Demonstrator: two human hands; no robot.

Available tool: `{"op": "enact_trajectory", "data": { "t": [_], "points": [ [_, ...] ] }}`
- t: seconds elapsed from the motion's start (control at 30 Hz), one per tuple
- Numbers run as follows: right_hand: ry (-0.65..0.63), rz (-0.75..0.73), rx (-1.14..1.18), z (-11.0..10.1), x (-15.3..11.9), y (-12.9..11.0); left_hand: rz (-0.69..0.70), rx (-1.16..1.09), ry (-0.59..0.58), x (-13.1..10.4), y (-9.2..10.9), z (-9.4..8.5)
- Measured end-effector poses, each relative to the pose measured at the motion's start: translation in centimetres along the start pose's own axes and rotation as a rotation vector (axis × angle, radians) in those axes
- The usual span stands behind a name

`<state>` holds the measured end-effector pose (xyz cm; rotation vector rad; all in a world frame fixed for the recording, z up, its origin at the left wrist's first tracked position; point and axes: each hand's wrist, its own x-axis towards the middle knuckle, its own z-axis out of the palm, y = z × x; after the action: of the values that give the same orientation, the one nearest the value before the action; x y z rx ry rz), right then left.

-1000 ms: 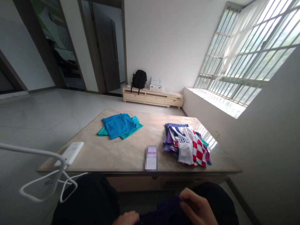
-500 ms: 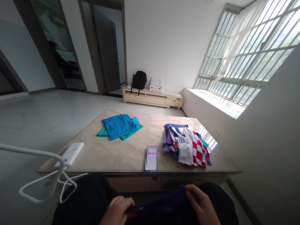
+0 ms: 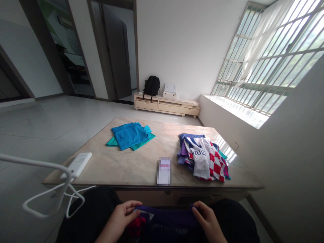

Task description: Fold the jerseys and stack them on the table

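Across my lap lies a dark purple garment (image 3: 169, 216) with pale lettering and a red patch at its left; its lower part is in shadow. My left hand (image 3: 126, 212) pinches its upper left corner between thumb and fingers. At the upper right corner, my right hand (image 3: 202, 214) grips the cloth the same way. The top edge stretches fairly straight between the two hands. On the table beyond, a pile of clothes (image 3: 202, 157) is topped by a white shirt with red checks. Blue and teal garments (image 3: 130, 135) lie flat farther left.
The marble-look table (image 3: 106, 168) stands just past my knees. A blurred phone-like item (image 3: 164, 171) lies at its front edge, a white power bank (image 3: 79, 163) at the left. A white cable (image 3: 37, 161) loops beside my left knee. A backpack (image 3: 152, 86) rests on a low cabinet (image 3: 167, 107).
My left hand has risen and now holds the garment's upper left corner. The cloth's top edge has become level, showing more of the red patch and lettering. My right hand has shifted slightly left.
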<state>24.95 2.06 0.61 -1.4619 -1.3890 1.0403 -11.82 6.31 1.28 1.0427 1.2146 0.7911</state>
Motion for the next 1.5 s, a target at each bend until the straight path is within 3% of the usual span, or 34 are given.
{"op": "enact_trajectory", "data": {
  "t": [0.13, 0.27, 0.47, 0.6, 0.73, 0.83, 0.97, 1.03, 1.17, 1.3, 1.5],
  "points": [
    [0.062, 0.017, -0.056, -0.3, 0.3, 0.1, 0.013, 0.050, 0.037, 0.3, -0.6, -0.2],
    [0.144, 0.039, -0.056, -0.8, 0.4, 0.5, 0.103, 0.430, 0.139, 0.9, -1.0, -0.3],
    [0.217, 0.065, 0.008, -1.0, 0.4, 0.9, 0.169, 0.676, 0.186, 0.5, 0.0, 0.0],
    [0.240, 0.063, 0.050, -0.9, 0.5, 0.5, 0.285, 0.816, 0.227, 0.2, 0.6, 0.6],
    [0.247, 0.065, 0.068, -0.6, 0.5, 0.2, 0.341, 0.723, 0.144, -0.2, 1.0, 1.1],
    [0.234, 0.092, 0.161, -0.4, 0.5, 0.4, 0.335, 0.693, 0.167, -0.5, 1.1, 1.3],
    [0.213, 0.103, 0.300, -0.4, 0.4, 0.4, 0.198, 0.684, 0.185, -0.7, 0.8, 1.5],
    [0.203, 0.079, 0.292, -0.5, 0.3, 0.3, 0.115, 0.550, 0.140, -0.7, 0.8, 1.7],
    [0.221, 0.024, 0.286, -0.7, -0.2, 0.2, 0.121, 0.140, 0.107, -0.7, 1.4, 2.3],
    [0.214, -0.059, 0.338, -0.7, -0.8, 0.1, 0.027, -0.123, 0.176, -0.8, 2.0, 2.3],
    [0.213, -0.115, 0.339, -1.0, -1.8, 0.3, 0.003, -0.355, 0.350, -1.5, 1.9, 2.1]
  ]
}}
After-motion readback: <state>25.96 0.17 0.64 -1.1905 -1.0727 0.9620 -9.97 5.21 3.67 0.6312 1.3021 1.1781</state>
